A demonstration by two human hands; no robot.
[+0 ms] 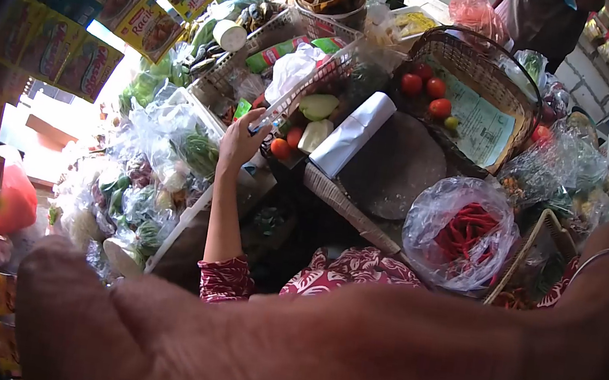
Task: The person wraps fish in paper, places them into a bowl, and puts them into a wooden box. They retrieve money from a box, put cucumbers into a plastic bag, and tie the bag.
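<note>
My left hand (240, 144) reaches to the near corner of a white plastic crate (304, 86), its fingers bent over the rim. Close beside those fingers lie tomatoes (281, 148), a pale green chayote (318, 106) and a cut pale vegetable (315, 136). Very near the camera, my right hand (126, 320) and forearm stretch across the bottom of the view, with a bangle at the far right. The fingers of that hand are cut off and blurred, so what they do is hidden.
A white plastic roll (352, 134) lies beside a dark round board (392, 167). Red chillies (468, 234) fill a plastic-lined container. A wicker basket (522, 145) holds tomatoes and paper. Bagged vegetables (188, 140) crowd the left; seasoning sachets (146, 23) hang above. A person (541, 25) stands behind.
</note>
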